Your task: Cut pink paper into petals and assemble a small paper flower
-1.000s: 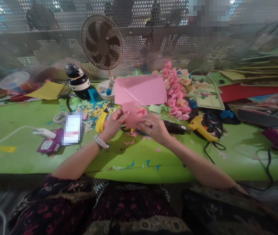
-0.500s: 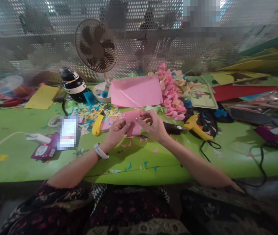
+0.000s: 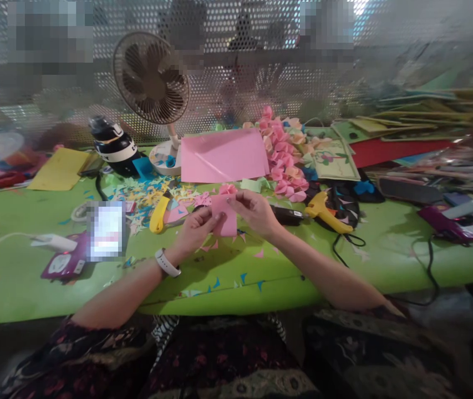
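Observation:
A small pink piece of paper [image 3: 225, 220] is held upright between my two hands, above the green tabletop. My left hand [image 3: 196, 230] pinches its left edge between thumb and fingers. At the upper right corner, my right hand [image 3: 255, 211] grips the same paper with its fingertips. Just behind it sits a pink paper flower [image 3: 227, 189], partly covered. A larger stack of pink sheets [image 3: 223, 156] lies farther back, beside a pile of pink paper petals [image 3: 286, 160]. Tiny paper scraps are scattered under and around my hands.
Left of my hands are yellow-handled scissors [image 3: 160, 213], a lit phone [image 3: 106, 230] and a purple power strip [image 3: 65, 263]. A yellow glue gun [image 3: 328, 211] with a cord lies right. A fan [image 3: 152, 77] and black bottle [image 3: 113, 147] stand behind; coloured sheets [image 3: 406, 124] are piled back right.
The paper in my hands has turned from a curled, folded-looking strip to a flatter piece standing upright. The pink flower behind it shows more. The whole view has shifted slightly.

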`<state>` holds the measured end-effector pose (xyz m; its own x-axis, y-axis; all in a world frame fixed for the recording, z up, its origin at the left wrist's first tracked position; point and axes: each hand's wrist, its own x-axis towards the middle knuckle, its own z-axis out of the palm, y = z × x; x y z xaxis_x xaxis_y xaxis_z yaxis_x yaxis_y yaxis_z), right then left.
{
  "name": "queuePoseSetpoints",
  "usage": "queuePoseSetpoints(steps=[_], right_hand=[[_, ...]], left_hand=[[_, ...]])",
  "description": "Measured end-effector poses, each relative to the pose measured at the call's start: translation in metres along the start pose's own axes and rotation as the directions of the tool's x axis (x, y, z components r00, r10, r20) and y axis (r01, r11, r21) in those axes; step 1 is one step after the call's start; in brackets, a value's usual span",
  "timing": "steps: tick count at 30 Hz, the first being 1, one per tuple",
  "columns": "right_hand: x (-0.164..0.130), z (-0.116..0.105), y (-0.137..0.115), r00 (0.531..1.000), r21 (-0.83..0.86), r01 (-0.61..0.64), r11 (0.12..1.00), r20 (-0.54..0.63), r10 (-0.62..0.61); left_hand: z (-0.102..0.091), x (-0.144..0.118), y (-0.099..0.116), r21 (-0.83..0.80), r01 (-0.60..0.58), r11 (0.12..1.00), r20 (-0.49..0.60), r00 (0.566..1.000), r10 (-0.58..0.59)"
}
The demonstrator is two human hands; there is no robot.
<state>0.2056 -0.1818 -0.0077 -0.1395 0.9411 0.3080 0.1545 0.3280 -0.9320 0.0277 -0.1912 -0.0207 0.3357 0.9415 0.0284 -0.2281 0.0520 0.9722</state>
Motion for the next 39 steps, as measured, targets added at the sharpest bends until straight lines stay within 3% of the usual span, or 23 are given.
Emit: queuePoseSetpoints(steps=[25,31,39], right_hand=[[-0.001,-0.002,-0.006,1.0,0.044,-0.018,0.999,0.023,0.017],[-0.003,-0.001,-0.01,0.999,0.071,-0.031,0.997,-0.033,0.034],[-0.004,-0.004,-0.013,0.991,0.053,0.075,0.996,-0.114,-0.069]], left_hand=[[-0.003,-0.001,-0.007,0.081,-0.029,0.996,0.001,1.0,0.029],[-0.002,-0.006,-0.003,0.1,0.071,0.992,0.153,0.985,-0.086],[-0.007,-0.006,0.004,0.281,0.132,0.951,0.235,0.951,-0.202]])
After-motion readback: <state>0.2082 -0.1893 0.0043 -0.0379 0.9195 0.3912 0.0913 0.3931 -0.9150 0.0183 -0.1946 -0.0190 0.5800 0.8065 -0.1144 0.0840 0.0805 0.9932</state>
